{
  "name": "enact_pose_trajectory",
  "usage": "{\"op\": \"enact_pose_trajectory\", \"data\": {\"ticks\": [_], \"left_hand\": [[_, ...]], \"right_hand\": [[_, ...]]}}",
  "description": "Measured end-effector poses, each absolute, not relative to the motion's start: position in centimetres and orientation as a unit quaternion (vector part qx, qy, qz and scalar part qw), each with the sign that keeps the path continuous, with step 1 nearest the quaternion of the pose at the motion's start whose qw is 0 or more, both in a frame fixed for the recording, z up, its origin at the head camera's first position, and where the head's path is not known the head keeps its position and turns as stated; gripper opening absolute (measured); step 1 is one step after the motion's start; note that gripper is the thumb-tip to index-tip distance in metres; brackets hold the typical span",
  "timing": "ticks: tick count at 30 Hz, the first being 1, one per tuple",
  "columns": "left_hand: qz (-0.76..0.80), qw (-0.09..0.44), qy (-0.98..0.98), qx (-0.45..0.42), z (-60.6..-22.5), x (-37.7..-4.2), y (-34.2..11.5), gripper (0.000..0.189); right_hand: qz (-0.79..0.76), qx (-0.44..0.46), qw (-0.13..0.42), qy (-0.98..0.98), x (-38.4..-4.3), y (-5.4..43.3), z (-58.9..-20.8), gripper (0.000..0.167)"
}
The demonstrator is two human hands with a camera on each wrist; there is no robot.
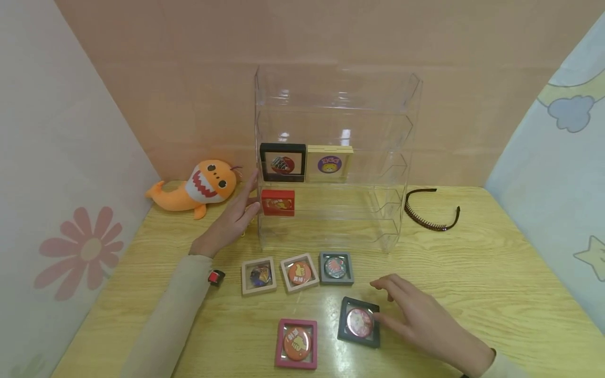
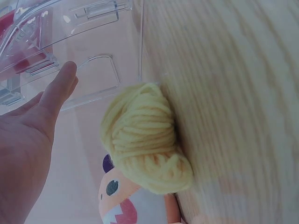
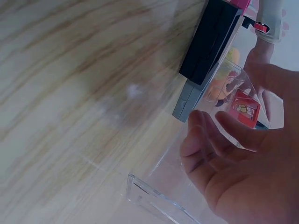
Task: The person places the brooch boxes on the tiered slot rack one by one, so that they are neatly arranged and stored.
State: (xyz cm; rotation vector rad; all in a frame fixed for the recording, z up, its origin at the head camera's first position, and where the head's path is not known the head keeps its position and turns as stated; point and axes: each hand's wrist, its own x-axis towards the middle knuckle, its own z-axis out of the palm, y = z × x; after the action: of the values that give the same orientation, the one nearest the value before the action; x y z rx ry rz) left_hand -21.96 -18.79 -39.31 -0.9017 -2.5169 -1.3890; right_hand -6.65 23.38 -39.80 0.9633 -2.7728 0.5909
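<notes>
My left hand lies along the left side of a clear tiered acrylic rack, fingers straight. In the left wrist view that hand holds nothing. My right hand, fingers loosely bent, hovers at the right edge of a dark square frame with a round pink badge; whether the thumb touches it I cannot tell. On the rack stand a black frame, a cream frame and, one tier lower, a red frame. In the right wrist view the right hand is empty.
Two beige frames, a grey frame and a magenta frame lie before the rack. An orange plush shark sits left, near a yellow yarn skein. A dark headband lies right.
</notes>
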Motion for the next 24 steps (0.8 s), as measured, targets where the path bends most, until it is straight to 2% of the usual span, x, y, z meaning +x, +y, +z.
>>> {"op": "enact_pose_trajectory", "data": {"ticks": [7, 11, 16, 24], "left_hand": [[-0.457, 0.07, -0.834, -0.303, -39.4, -21.9, -18.8, 0.071], [-0.456, 0.07, -0.834, -0.303, -39.4, -22.0, -18.9, 0.071], [-0.455, 0.07, -0.835, -0.302, -39.4, -22.0, -18.9, 0.071], [-0.454, 0.068, -0.837, -0.298, -39.4, -22.0, -18.8, 0.071]], "right_hand": [[0.167, 0.322, 0.041, -0.931, -6.1, 23.5, -40.1, 0.073], [0.15, 0.322, 0.024, -0.934, -5.9, 23.5, -40.4, 0.08], [0.142, 0.329, 0.017, -0.933, -5.7, 23.6, -40.7, 0.079], [0.152, 0.342, 0.016, -0.927, -5.7, 23.7, -41.0, 0.066]]}}
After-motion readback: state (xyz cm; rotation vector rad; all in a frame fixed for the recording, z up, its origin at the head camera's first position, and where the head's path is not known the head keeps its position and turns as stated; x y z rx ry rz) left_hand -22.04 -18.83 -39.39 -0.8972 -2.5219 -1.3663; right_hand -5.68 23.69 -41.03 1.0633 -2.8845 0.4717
